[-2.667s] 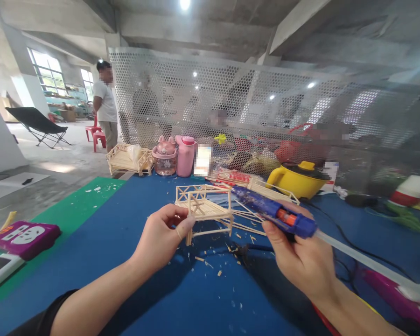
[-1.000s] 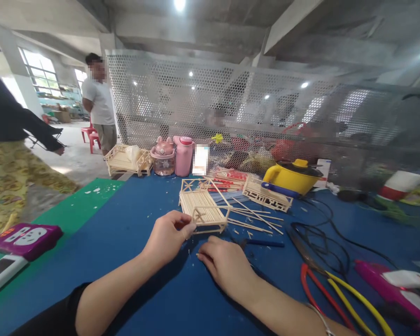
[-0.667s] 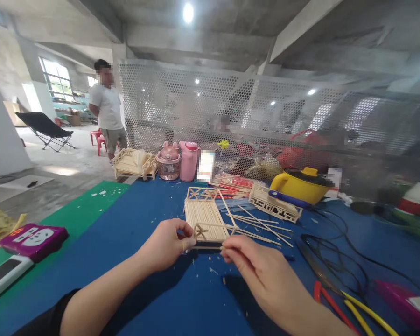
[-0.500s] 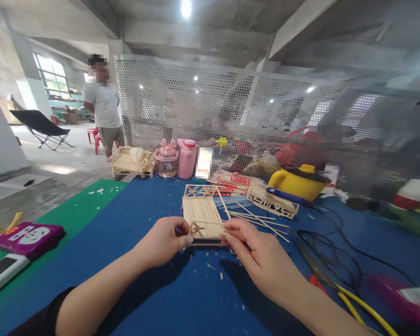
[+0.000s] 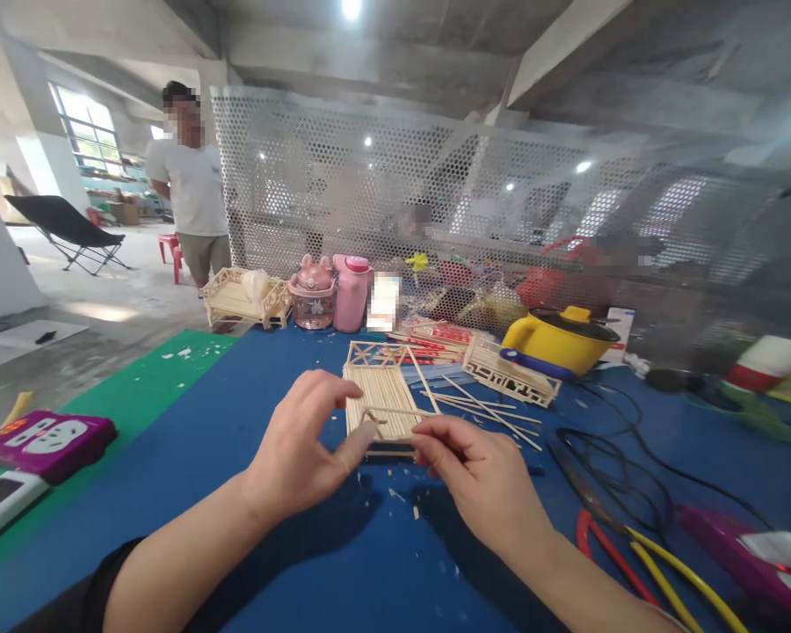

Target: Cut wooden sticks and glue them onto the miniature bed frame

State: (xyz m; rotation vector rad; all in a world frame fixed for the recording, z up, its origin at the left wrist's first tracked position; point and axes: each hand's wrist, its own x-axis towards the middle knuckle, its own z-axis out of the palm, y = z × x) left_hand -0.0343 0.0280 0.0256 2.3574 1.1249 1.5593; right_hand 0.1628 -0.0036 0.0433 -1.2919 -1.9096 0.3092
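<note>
A small bed-like model of thin wooden sticks [image 5: 382, 391] lies on the blue tabletop in front of me, its crossed-stick rail standing at the far end. At its near end is a little stick frame [image 5: 395, 411] with crossed pieces at its left. My right hand [image 5: 478, 462] pinches this frame's right end between thumb and fingers. My left hand [image 5: 296, 448] is open, with forefinger and thumb spread apart; the thumb tip is at the frame's left end, and whether it touches I cannot tell.
Loose sticks [image 5: 494, 409] lie right of the model, near another stick piece [image 5: 511, 378] and a yellow pot [image 5: 570, 343]. Pliers [image 5: 606, 545] and black cable sit at right. Behind are a pink bottle [image 5: 351, 299] and a finished-looking stick model [image 5: 237, 299]. A person [image 5: 194, 185] stands far left.
My left hand has let go of the frame's left end; its fingers have lifted and spread. The right hand still pinches the other end. The view has shifted slightly.
</note>
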